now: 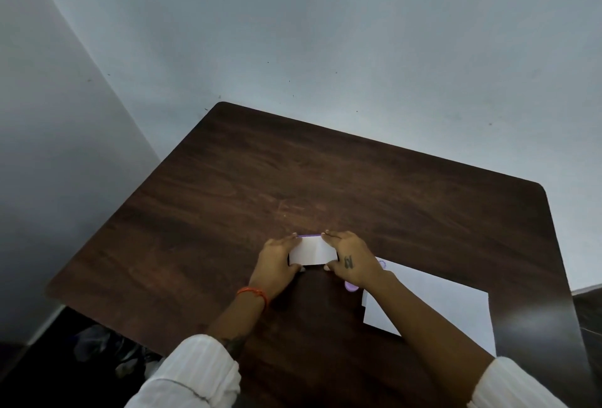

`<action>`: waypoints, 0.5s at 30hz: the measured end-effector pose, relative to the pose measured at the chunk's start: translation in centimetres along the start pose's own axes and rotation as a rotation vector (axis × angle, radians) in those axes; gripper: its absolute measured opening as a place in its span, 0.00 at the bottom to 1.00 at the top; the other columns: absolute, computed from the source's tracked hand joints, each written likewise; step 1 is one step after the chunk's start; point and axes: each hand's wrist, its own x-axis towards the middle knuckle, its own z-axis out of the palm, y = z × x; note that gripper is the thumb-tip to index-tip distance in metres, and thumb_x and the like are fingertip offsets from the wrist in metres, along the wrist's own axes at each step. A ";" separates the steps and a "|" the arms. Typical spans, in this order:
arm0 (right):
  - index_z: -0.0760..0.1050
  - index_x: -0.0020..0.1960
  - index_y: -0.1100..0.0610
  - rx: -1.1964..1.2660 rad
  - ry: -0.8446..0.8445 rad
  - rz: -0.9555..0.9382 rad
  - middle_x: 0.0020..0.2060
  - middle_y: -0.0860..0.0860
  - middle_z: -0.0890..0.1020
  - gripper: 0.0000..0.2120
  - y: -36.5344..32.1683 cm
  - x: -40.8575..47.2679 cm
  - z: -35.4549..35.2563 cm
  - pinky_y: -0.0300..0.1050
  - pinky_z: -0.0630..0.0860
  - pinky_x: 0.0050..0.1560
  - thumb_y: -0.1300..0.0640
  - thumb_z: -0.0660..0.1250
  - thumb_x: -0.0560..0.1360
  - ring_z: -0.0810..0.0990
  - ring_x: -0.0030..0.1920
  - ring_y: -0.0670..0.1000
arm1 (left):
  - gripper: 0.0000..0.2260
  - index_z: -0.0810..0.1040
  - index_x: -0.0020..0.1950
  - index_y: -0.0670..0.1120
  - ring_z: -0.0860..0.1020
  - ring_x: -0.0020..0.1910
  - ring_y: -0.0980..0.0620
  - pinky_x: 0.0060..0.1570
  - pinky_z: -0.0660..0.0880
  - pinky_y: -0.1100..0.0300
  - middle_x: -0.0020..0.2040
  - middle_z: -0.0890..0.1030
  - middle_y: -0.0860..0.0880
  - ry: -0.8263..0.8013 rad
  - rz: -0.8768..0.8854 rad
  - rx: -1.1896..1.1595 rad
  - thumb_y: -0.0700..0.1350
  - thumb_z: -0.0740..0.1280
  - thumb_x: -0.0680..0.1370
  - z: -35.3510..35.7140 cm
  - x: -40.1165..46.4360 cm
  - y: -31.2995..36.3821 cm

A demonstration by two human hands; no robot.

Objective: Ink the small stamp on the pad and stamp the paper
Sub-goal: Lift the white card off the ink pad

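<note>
A small white rectangular box with a purple far edge, apparently the ink pad case, lies on the dark wooden table. My left hand grips its left end and my right hand grips its right end, thumbs at the near side. A small purple object, possibly the stamp, peeks out under my right wrist. White paper lies to the right under my right forearm, with a purple mark near its far corner.
The table stands in a corner against pale walls. Its right edge and left edge are close by. Dark clutter sits on the floor at the lower left.
</note>
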 end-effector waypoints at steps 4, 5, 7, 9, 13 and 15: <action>0.61 0.70 0.57 0.020 0.038 -0.027 0.70 0.54 0.69 0.33 0.2 -0.2 -0.2 0.45 0.61 0.70 0.57 0.72 0.69 0.65 0.69 0.54 | 0.30 0.67 0.69 0.48 0.63 0.69 0.48 0.70 0.61 0.52 0.71 0.69 0.48 -0.004 0.012 0.009 0.44 0.74 0.69 -0.3 0.2 0.2; 0.62 0.69 0.56 0.020 0.049 -0.037 0.69 0.54 0.70 0.33 0.2 -0.2 -0.4 0.45 0.61 0.69 0.57 0.72 0.69 0.65 0.69 0.54 | 0.30 0.67 0.69 0.48 0.63 0.69 0.47 0.70 0.60 0.53 0.71 0.69 0.48 -0.006 0.021 0.013 0.45 0.74 0.69 -0.4 0.3 0.2; 0.64 0.69 0.57 0.018 0.072 -0.063 0.69 0.54 0.70 0.32 0.2 -0.1 -0.8 0.44 0.62 0.68 0.57 0.72 0.68 0.66 0.68 0.54 | 0.30 0.68 0.69 0.48 0.62 0.69 0.47 0.69 0.60 0.54 0.70 0.69 0.47 0.003 0.044 0.002 0.45 0.74 0.69 -0.7 0.5 0.1; 0.65 0.68 0.57 0.019 0.094 -0.100 0.68 0.54 0.71 0.32 -0.1 0.1 -1.3 0.43 0.62 0.68 0.57 0.72 0.68 0.67 0.68 0.53 | 0.30 0.68 0.69 0.47 0.62 0.69 0.48 0.68 0.61 0.54 0.70 0.69 0.47 0.023 0.051 -0.012 0.45 0.74 0.69 -1.4 0.6 0.0; 0.65 0.68 0.57 0.021 0.107 -0.170 0.68 0.55 0.71 0.31 -2.0 1.5 -2.3 0.45 0.62 0.68 0.57 0.72 0.68 0.66 0.68 0.54 | 0.30 0.69 0.68 0.47 0.63 0.68 0.46 0.68 0.63 0.51 0.68 0.70 0.46 0.080 0.037 -0.010 0.44 0.75 0.68 -3.4 0.9 -1.1; 0.65 0.68 0.57 0.014 0.090 -0.199 0.69 0.55 0.70 0.31 -3.5 2.5 -2.5 0.47 0.61 0.69 0.57 0.72 0.68 0.65 0.69 0.55 | 0.29 0.70 0.67 0.47 0.63 0.67 0.46 0.67 0.64 0.51 0.68 0.70 0.46 0.114 0.014 -0.008 0.43 0.75 0.68 -4.6 0.7 -2.1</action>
